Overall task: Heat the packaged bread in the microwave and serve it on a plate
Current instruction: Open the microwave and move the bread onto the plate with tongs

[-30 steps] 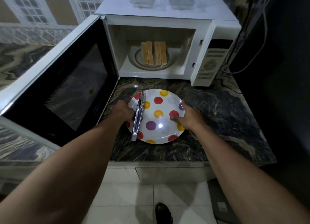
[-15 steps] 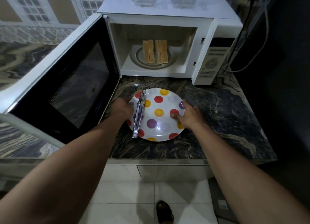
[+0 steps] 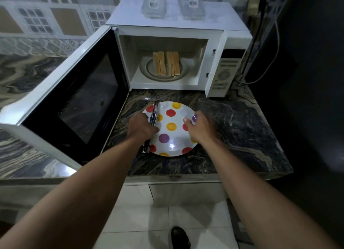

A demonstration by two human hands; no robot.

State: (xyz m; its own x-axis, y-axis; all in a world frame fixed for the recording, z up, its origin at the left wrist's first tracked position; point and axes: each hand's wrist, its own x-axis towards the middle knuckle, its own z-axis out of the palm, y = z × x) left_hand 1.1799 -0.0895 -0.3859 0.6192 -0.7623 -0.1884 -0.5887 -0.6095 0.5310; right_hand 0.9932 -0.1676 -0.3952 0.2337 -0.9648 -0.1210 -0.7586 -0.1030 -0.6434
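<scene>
Several bread slices (image 3: 166, 63) stand on edge on the glass turntable (image 3: 183, 75) inside the open white microwave (image 3: 214, 36). A white plate with coloured dots (image 3: 176, 137) lies on the dark marble counter in front of it. Metal tongs (image 3: 154, 116) lie across the plate's left side. My left hand (image 3: 142, 126) is over the tongs with its fingers curled round them. My right hand (image 3: 200, 126) grips the plate's right rim, thumb on top.
The microwave door (image 3: 74, 107) swings wide open to the left, close beside my left arm. Two clear glass containers (image 3: 154, 4) stand on top of the microwave. A power cable (image 3: 268, 62) hangs at the right. The counter edge (image 3: 186, 176) is near me.
My left hand slid from the plate's left rim onto the tongs and closed round them. My right hand shifted slightly up along the right rim.
</scene>
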